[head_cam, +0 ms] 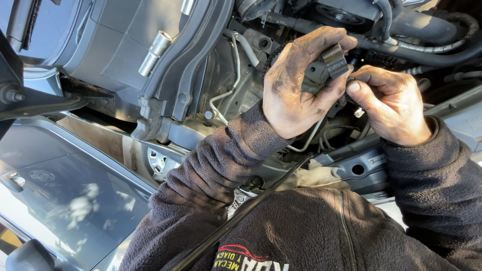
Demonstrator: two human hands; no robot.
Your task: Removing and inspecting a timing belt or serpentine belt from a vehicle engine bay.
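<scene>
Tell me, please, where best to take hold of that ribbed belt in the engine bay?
Probably at the free loop of the ribbed belt standing proud above the left hand, pinching its flat faces from the open side toward you; engine parts hide the rest.

Both hands work in a tight pocket: the left hand [296, 85] and right hand [389, 103] are hemmed by black hoses [427, 47] on the far side, a grey plastic cover [115, 45] to the left, and a slanting prop rod [251, 211] near.
</scene>
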